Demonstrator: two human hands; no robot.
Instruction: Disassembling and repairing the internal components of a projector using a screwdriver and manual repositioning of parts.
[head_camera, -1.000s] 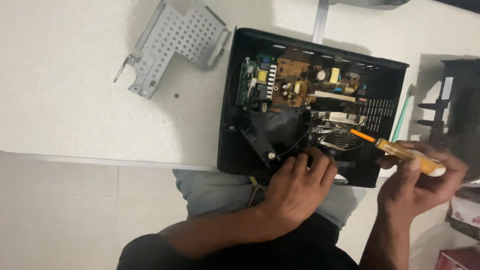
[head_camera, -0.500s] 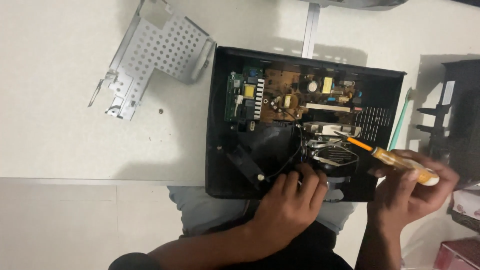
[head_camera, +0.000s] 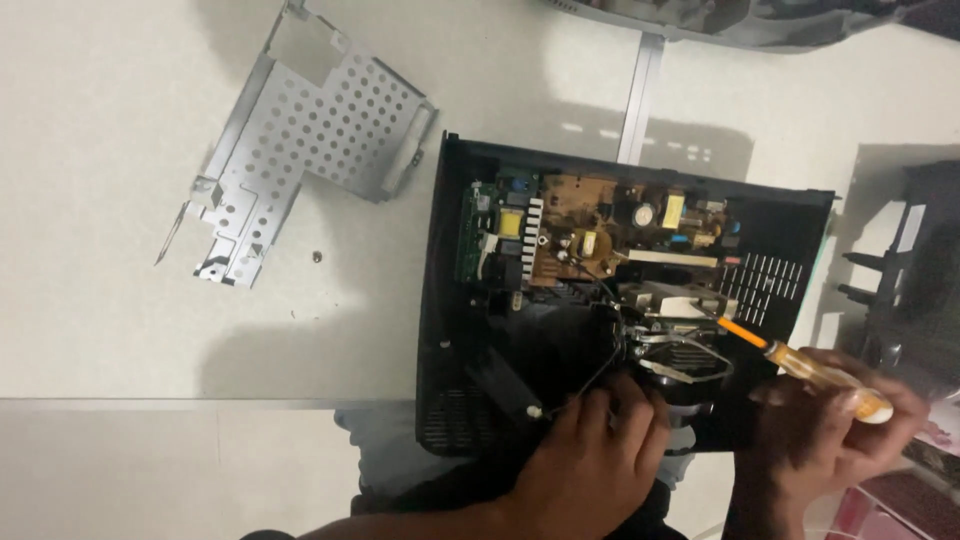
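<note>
2 hands at work over 1 opened black device case (head_camera: 450, 300) lying flat on the white counter (head_camera: 120, 150), its near edge overhanging toward the person. Left hand (head_camera: 590, 460) rests on the case's lower interior, fingers curled down near a thin black wire (head_camera: 585, 380); whether that grip pinches the wire, cannot tell. Right hand (head_camera: 830, 430) wraps closed around 1 yellow-orange screwdriver (head_camera: 800, 365), shaft angled up-left, tip at the metal bracket assembly (head_camera: 670, 335) in the case's middle. Above that sit 1 brown circuit board (head_camera: 600, 225) and 1 narrow green board (head_camera: 470, 235) at its left. Well apart on the counter, upper left: 1 perforated metal shield plate (head_camera: 310, 130), with 1 small loose screw (head_camera: 317, 257) just below it. Dark object at right edge, blurred.
</note>
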